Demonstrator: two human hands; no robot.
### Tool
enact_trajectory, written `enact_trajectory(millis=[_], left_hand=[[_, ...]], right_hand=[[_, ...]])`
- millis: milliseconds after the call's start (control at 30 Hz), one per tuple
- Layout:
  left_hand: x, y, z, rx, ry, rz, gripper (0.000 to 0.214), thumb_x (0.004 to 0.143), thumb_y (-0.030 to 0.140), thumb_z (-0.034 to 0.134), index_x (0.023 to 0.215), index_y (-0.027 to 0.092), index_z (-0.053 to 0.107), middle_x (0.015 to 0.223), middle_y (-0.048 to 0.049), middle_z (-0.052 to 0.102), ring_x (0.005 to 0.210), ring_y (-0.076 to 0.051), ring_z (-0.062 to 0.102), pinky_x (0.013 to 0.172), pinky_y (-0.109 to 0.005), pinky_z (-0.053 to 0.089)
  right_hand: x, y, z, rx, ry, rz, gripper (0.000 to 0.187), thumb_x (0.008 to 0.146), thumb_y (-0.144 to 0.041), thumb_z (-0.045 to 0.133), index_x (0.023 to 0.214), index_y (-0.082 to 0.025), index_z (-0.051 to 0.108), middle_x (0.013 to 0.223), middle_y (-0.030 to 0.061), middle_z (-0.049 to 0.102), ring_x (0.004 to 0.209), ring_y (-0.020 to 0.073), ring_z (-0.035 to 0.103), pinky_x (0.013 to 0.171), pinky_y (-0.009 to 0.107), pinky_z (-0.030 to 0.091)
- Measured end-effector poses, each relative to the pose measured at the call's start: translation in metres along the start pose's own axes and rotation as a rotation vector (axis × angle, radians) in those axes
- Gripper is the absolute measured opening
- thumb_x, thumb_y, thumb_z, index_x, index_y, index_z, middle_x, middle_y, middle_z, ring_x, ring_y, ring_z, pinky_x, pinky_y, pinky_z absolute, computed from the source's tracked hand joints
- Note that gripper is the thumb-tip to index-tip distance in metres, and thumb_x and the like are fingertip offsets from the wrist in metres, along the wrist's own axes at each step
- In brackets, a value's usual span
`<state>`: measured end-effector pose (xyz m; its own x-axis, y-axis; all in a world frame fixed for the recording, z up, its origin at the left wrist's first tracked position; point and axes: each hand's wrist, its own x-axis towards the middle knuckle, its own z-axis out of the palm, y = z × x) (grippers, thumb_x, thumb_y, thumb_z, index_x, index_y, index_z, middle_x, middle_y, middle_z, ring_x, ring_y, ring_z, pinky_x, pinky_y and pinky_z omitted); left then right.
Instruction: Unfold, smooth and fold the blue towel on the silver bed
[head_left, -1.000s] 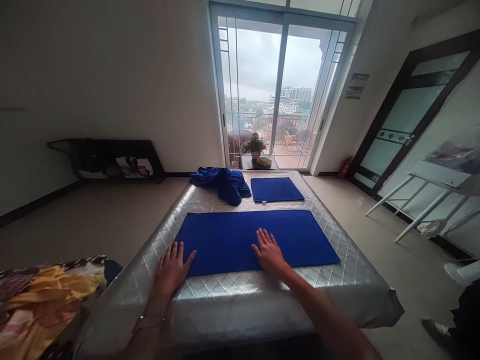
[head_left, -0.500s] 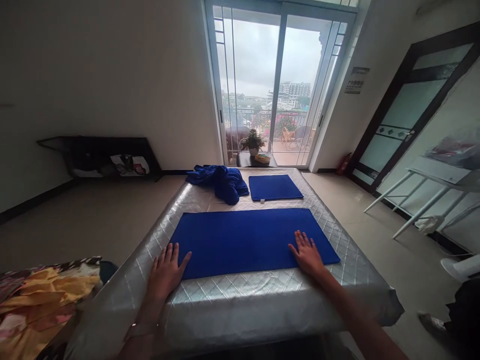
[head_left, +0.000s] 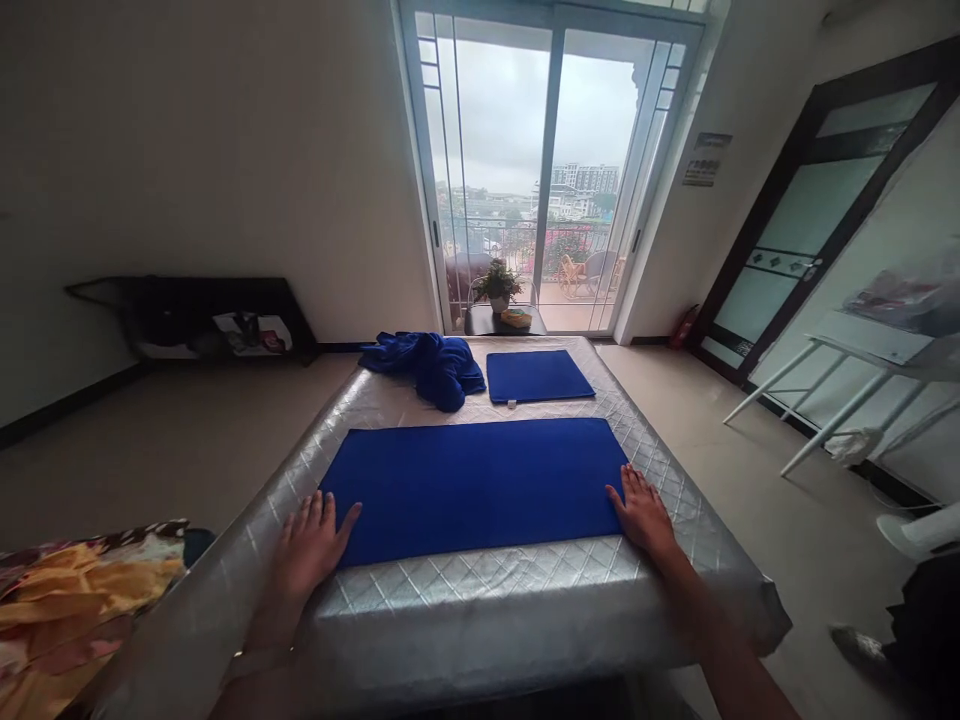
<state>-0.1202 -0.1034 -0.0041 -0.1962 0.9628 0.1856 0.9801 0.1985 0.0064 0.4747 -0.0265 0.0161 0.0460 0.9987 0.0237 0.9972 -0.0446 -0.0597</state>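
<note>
A blue towel (head_left: 476,490) lies flat as a long rectangle across the near part of a table with a silvery quilted cover (head_left: 480,590). My left hand (head_left: 309,545) rests flat at its left edge, fingers together and thumb apart on the cloth. At the opposite end, my right hand (head_left: 643,510) lies palm down over the right edge, fingers stretched out. Neither hand grips anything. Behind it is a smaller folded blue towel (head_left: 540,376) with a white tag on its front edge. Left of that sits a crumpled heap of blue cloth (head_left: 431,368).
Yellow and patterned fabrics (head_left: 82,600) are piled low at the left. Beyond the table's far edge stands a potted plant (head_left: 498,285) before a sliding glass door. A white-legged stand (head_left: 847,385) is at the right, and a person's shoe (head_left: 862,650) shows at lower right.
My right hand has slid right, from the towel's surface to its right edge. My left hand stays at the left edge. The whole view has shifted slightly.
</note>
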Motion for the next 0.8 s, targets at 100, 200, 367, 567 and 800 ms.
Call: enact_trajectory(millis=[100,200,367,567,800], left_hand=[[0.008,0.058,-0.008,-0.024,-0.036,0.031,0.087,0.099,0.063,0.013,0.151,-0.001,0.040,0.159,-0.0259,0.036,0.150,-0.037,0.031,0.121,-0.058,0.025],[0.010,0.141,-0.017,-0.141,-0.116,0.245,0.082,0.100,0.064,0.018,0.155,0.007,0.036,0.164,-0.0168,0.031,0.154,-0.029,0.024,0.125,-0.050,0.020],[-0.003,0.224,-0.022,-0.273,-0.166,0.575,0.075,0.100,0.065,0.021,0.160,0.019,0.023,0.167,-0.0075,0.021,0.155,-0.022,0.019,0.128,-0.044,0.016],[-0.009,0.169,-0.013,-0.229,-0.227,0.362,0.083,0.098,0.070,0.019,0.160,0.015,0.021,0.168,-0.0085,0.017,0.156,-0.025,0.015,0.127,-0.047,0.014],[-0.016,0.021,0.004,-0.087,-0.119,0.017,0.085,0.098,0.064,0.015,0.157,0.005,0.030,0.164,-0.0201,0.028,0.153,-0.036,0.024,0.122,-0.060,0.022]], right_hand=[[0.000,0.000,-0.001,0.006,-0.006,0.008,0.078,0.101,-0.056,0.012,0.161,-0.007,0.020,0.168,0.0090,0.018,0.155,0.0230,0.015,0.126,0.042,0.011],[0.000,0.000,-0.002,0.022,-0.011,0.010,0.077,0.102,-0.055,0.013,0.161,-0.007,0.020,0.168,0.0093,0.018,0.155,0.0226,0.015,0.126,0.041,0.010],[-0.003,-0.002,-0.005,0.000,-0.013,0.018,0.076,0.102,-0.055,0.015,0.161,-0.008,0.020,0.168,0.0089,0.019,0.155,0.0220,0.016,0.125,0.040,0.011],[-0.003,-0.001,-0.005,0.003,-0.006,0.007,0.076,0.102,-0.053,0.016,0.161,-0.007,0.020,0.168,0.0092,0.019,0.155,0.0225,0.015,0.125,0.041,0.011],[0.000,0.002,0.004,0.012,0.011,0.001,0.077,0.101,-0.055,0.015,0.161,-0.007,0.021,0.168,0.0098,0.019,0.155,0.0237,0.017,0.125,0.043,0.013]])
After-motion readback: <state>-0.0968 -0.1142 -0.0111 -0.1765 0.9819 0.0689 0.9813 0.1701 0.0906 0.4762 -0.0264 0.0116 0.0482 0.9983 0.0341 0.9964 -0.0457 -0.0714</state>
